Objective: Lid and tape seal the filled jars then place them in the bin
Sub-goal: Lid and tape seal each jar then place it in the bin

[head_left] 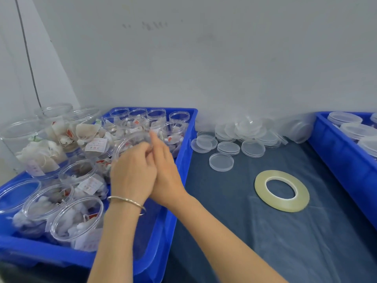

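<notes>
Both my hands meet over the blue bin (183,152) on the left, around a clear filled jar (132,142) that is blurred. My left hand (132,172), with a bangle on the wrist, curls its fingers on the jar's near side. My right hand (163,166) lies against it with fingers stretched up along the jar's rim. Several clear jars (79,217) with white sachets fill the bin, some on their sides, others upright at the back. A roll of clear tape (282,190) lies flat on the dark table cover. Loose clear lids (221,161) are scattered behind it.
A second blue bin (346,160) at the right edge holds lidded jars (357,130). A pile of clear lids (251,129) lies against the white wall. The dark plastic cover (265,242) spans the table between the bins.
</notes>
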A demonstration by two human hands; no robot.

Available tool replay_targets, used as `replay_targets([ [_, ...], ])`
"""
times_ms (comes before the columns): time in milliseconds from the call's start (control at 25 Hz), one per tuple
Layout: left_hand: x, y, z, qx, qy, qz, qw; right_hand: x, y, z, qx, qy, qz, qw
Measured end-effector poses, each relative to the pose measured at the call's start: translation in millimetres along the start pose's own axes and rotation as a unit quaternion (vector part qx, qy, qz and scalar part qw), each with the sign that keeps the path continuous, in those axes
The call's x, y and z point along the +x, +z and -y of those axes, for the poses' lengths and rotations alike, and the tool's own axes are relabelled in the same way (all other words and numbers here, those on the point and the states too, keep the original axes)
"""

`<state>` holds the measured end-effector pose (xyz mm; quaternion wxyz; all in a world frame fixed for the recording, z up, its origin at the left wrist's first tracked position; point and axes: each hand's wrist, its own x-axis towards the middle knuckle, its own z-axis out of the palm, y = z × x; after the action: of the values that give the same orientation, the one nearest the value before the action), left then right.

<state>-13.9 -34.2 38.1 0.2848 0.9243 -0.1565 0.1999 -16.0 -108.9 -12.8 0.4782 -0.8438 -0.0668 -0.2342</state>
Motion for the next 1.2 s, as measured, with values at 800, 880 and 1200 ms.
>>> replay_targets([
  [800,-58,181,-87,-0.426,0.072,-0.036,0.901,-150,-145,-123,0.076,0.134,-0.218,0.964],
  [880,-34,202,-78,-0.254,0.011,0.112,0.961,-153,-146,-126,0.093,0.133,-0.216,0.963],
  [1200,-2,230,-61,0.059,0.070,0.316,0.944,-154,-146,-130,0.094,0.150,-0.195,0.965],
])
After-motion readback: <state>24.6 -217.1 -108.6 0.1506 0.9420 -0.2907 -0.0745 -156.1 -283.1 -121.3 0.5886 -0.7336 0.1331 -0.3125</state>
